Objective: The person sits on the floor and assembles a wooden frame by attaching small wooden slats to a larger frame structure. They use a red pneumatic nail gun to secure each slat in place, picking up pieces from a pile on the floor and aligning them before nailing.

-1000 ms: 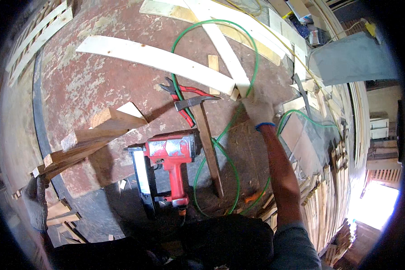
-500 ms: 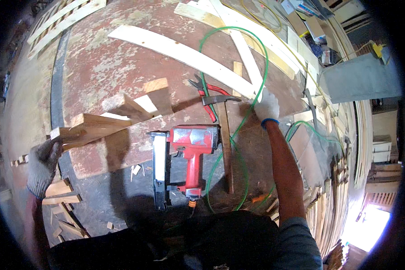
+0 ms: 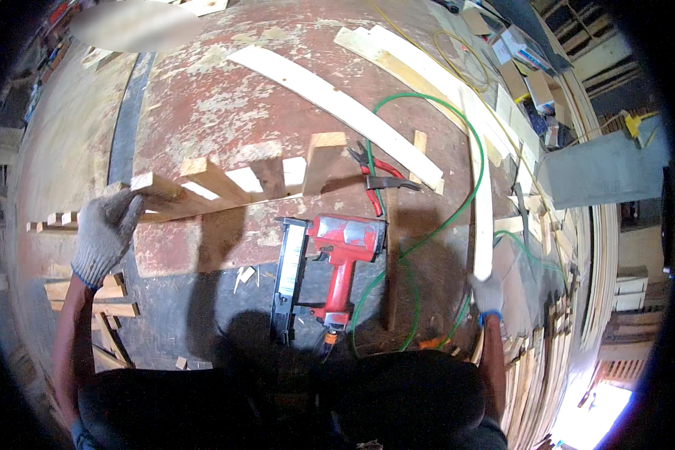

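The person is wearing grey knitted work gloves with blue cuff trim on the left hand point(image 3: 106, 232) and the right hand point(image 3: 488, 292), forearms showing bare, and dark clothing is covering the torso.

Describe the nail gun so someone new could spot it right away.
On the worn reddish workbench, look near the front edge, between the two gloved hands. The nail gun lies flat there, the only red-bodied tool with a long black magazine, its handle joined to a green air hose.

At your upper right, beyond the table's far edge, small flat cardboard boxes point(image 3: 529, 71) lie clustered (white, tan and blue).
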A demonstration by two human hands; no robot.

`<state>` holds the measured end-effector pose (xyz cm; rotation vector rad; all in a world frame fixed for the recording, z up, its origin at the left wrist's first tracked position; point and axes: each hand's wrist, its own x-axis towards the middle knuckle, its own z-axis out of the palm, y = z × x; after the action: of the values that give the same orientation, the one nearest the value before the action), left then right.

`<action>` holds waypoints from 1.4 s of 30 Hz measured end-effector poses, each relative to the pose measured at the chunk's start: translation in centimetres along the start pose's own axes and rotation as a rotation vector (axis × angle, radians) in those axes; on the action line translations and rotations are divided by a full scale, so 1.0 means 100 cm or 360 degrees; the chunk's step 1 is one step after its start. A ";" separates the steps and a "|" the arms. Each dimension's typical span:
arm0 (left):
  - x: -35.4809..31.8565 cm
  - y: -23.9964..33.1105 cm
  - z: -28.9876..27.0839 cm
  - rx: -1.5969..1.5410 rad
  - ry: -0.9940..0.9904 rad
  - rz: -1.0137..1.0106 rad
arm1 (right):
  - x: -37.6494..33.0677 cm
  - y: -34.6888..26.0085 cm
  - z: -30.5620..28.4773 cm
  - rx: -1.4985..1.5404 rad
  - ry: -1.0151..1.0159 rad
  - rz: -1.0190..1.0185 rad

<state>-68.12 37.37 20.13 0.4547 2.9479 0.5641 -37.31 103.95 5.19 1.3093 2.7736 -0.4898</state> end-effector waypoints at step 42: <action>-0.004 0.006 0.006 -0.0154 0.0133 0.0164 | 0.024 -0.464 -0.059 0.0468 -0.0619 -0.1665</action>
<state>-67.45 37.96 19.78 0.5890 2.9723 0.7518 -73.49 79.87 22.74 -0.3511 2.8497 -1.0480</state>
